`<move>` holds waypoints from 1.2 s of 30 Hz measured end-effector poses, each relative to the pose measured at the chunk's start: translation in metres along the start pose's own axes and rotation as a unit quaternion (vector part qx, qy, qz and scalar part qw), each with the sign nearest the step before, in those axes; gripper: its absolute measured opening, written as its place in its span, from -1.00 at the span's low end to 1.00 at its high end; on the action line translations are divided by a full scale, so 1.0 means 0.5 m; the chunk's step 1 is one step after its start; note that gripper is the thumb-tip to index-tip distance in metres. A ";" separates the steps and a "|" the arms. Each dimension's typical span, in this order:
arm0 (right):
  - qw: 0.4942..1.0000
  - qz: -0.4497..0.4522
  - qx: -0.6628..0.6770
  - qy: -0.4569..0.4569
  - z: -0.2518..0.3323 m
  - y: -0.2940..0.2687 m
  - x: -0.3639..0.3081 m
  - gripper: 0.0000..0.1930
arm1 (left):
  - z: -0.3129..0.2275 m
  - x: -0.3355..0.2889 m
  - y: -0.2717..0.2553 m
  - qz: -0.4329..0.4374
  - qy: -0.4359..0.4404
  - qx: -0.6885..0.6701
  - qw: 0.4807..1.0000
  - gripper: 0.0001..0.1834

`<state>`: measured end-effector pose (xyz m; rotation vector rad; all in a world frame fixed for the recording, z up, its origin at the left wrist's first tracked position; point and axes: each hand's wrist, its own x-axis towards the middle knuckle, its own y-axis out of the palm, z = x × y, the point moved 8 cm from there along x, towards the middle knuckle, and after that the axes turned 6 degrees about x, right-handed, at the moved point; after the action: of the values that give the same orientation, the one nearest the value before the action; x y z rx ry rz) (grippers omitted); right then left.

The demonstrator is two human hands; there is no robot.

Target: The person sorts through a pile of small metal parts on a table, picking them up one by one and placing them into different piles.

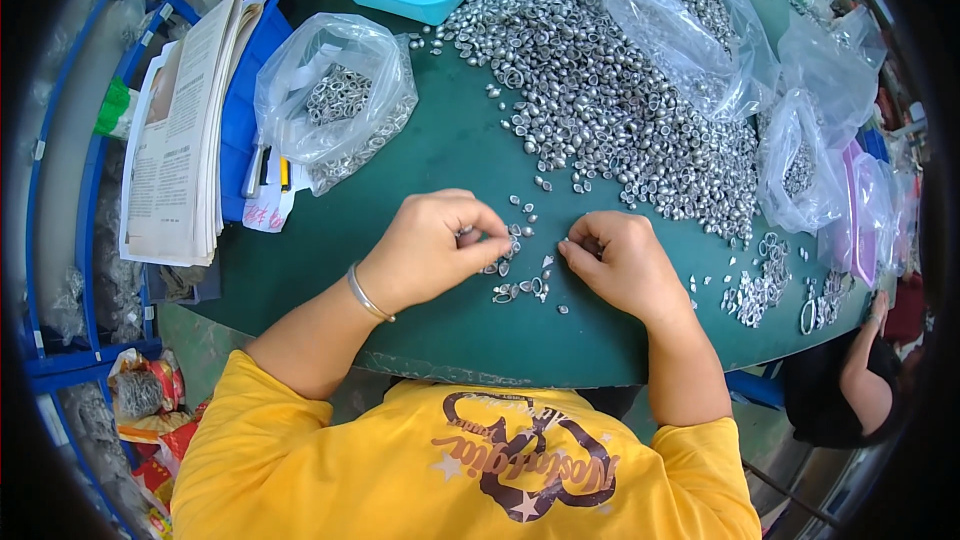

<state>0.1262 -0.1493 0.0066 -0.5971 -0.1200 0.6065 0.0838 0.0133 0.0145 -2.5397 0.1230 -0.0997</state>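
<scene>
My left hand (437, 248), with a metal bangle (370, 294) on its wrist, is closed with thumb and forefinger pinched over a few small silver metal pieces (521, 289) on the green table. What lies between those fingertips is too small to make out. A short gap to the right, my right hand (625, 262) is closed too, thumb against curled fingers. A tiny glint shows at its fingertips, but I cannot name it. Beyond both hands spreads a large heap of small silver oval metal pieces (610, 90).
A clear bag of metal rings (340, 100) stands at the left beside papers (180, 130) and a blue bin (250, 90). A turquoise basket (430, 6) sits at the back. Plastic bags (690, 30) lie on the heap. Linked metal pieces (760, 285) lie right; another person's arm (868, 375) shows beyond.
</scene>
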 end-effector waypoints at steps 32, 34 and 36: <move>0.973 0.121 0.136 -0.143 0.046 0.047 -0.010 -0.90 | 0.025 -0.007 0.047 0.114 -0.127 -0.301 0.938 -0.91; 0.952 0.125 0.272 -0.059 0.026 0.038 -0.005 -0.93 | 0.022 -0.006 0.046 0.115 -0.119 -0.312 0.936 -0.91; 0.920 0.133 0.368 -0.011 0.011 0.034 -0.006 -0.94 | 0.018 -0.006 0.045 0.115 -0.106 -0.312 0.937 -0.91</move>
<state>0.1136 -0.1369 0.0019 0.1325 0.1713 0.8607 0.0803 -0.0001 -0.0057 -3.1183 0.4231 0.3635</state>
